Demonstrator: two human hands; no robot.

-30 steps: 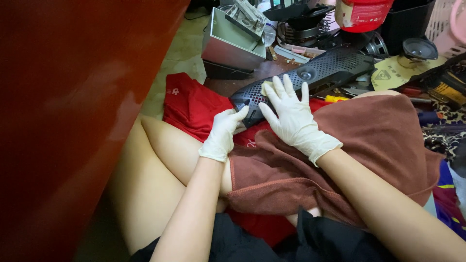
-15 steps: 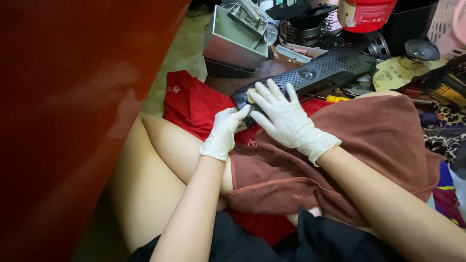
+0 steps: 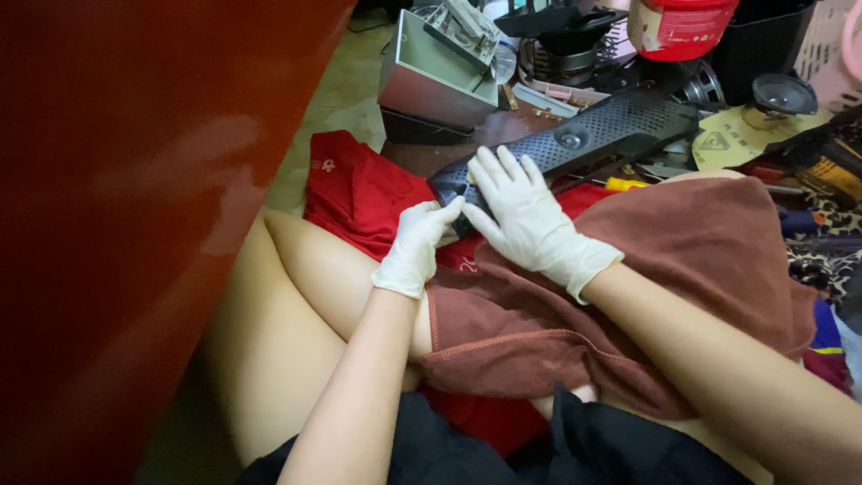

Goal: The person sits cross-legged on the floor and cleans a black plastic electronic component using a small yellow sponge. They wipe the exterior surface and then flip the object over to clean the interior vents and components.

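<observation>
The person sat on the floor w/ legs folded, a brown towel [image 3: 682, 260] over the lap. Landmark: the long black perforated panel [image 3: 611, 135], lying at a slant, its near end on the lap by the towel's left edge, its far end running up and right toward the clutter.

Both hands in white gloves. Right hand [image 3: 525, 220] lay flat over the panel's near end, fingers [image 3: 507, 166] spread and stretched out on the perforated face, palm partly on the towel. Left hand [image 3: 417, 247] sat just left of that end, thumb tip touching the panel's edge; the other fingers curled under, can't tell if they pinched anything.

A red cloth [image 3: 359, 193] lay under and left of the panel's near end. Beyond the panel's middle stood an open grey metal box [image 3: 431, 81]. A red tub [image 3: 678, 27] stood past the far end. Right of the far end: a small round speaker [image 3: 783, 92] on a yellowish card [image 3: 736, 144]. A yellow-handled tool [image 3: 626, 184] poked out just below the panel's middle, btw panel and towel. A big red-brown surface [image 3: 135, 180] filled the view well left of the panel.
</observation>
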